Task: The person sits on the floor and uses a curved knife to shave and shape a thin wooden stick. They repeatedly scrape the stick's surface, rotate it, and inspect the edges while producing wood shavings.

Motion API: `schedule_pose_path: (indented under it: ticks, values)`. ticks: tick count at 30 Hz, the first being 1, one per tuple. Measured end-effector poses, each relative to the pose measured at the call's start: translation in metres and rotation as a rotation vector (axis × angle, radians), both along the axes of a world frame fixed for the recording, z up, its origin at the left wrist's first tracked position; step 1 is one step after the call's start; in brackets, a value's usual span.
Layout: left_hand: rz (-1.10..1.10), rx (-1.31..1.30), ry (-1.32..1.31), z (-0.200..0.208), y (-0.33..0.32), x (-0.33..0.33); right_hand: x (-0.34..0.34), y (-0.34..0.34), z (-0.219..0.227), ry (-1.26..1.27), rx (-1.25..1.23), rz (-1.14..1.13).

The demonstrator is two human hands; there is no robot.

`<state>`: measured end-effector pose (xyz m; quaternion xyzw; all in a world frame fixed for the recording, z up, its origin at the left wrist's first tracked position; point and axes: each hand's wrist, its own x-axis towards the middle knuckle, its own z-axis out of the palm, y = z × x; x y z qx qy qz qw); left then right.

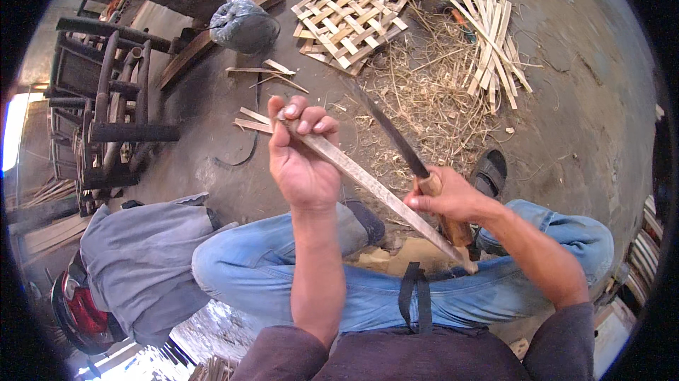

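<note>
And here at the centre of the frame the left hand point(305, 169) has the upper end of a long pale strip point(368, 182) pinched between thumb and curled fingers, the strip slanting down to the right, its lower end over the jeans point(240, 250) at lower centre. Just right of it, the right hand point(449, 198) is wrapped round the wooden handle of a knife point(396, 137), dark blade pointing up and left; whether that thumb touches the strip, I cannot tell. Up at top centre lies a lattice of woven slats point(346, 17), with shavings point(424, 98) spread beside it and loose strips point(495, 45) heaped at upper right. Over at upper left, a grey bag point(244, 25) sits near a wooden beam point(185, 59); grey cloth point(148, 261) drapes at lower left.
</note>
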<state>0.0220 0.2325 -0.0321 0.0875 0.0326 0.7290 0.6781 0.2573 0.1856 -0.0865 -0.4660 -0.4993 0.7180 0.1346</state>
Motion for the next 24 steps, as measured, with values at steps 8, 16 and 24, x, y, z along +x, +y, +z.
schedule_pose_path:
  ticks: [8, 16, 24]
  values:
    - [0.106, -0.060, 0.001, 0.007, 0.003, 0.001, -0.001, 0.008, 0.035, 0.214, -0.214, -0.073]
    - [0.240, -0.351, 0.620, -0.009, -0.022, 0.056, -0.010, 0.007, 0.037, 0.237, -0.035, -0.299]
    - [0.076, -0.450, 1.159, -0.004, -0.047, 0.061, -0.001, 0.039, 0.044, 0.080, 0.087, -0.499]
